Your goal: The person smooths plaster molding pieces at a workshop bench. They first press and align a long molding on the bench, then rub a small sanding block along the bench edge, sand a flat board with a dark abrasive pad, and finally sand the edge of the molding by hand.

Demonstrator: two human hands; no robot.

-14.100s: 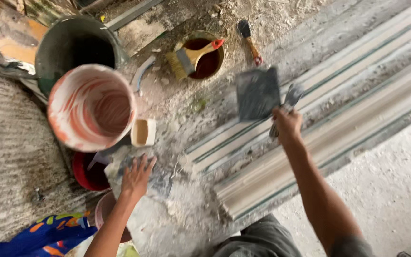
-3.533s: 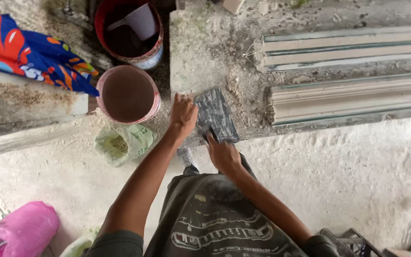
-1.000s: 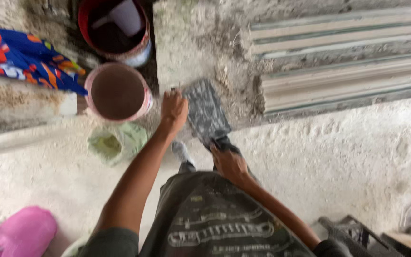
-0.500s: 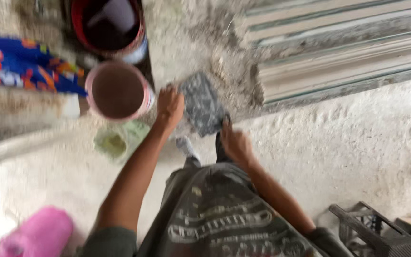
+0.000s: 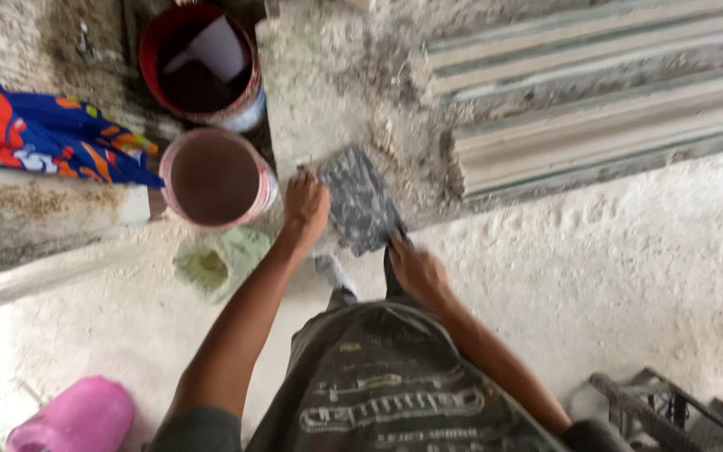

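Nearest: the person's grey printed shirt (image 5: 395, 385) fills the bottom centre, both forearms reaching away from it. A pink rounded object (image 5: 73, 416) lies near left on the floor; a dark metal frame (image 5: 654, 410) sits near right.

Right hand (image 5: 416, 272) is closed around the handle end of a flat square trowel blade (image 5: 360, 199), dark and crusted with dried mix. It grips low, which probably keeps the blade face free. Left hand (image 5: 305, 203) rests on the blade's left edge with fingers curled over it; I can't tell whether it grips or just steadies. The blade lies tilted over the rough grey slab (image 5: 320, 100), just right of the buckets.

Left of the left hand: a crumpled pale green bag (image 5: 211, 266) on the floor, then a pink-rimmed bucket (image 5: 215, 177) with a brownish inside, within easy reach.

Further: a red bucket (image 5: 202, 63) holding a pale scoop. Far left, bright patterned cloth (image 5: 35, 138). Far right, long ribbed grey mouldings (image 5: 604, 100) lie side by side.
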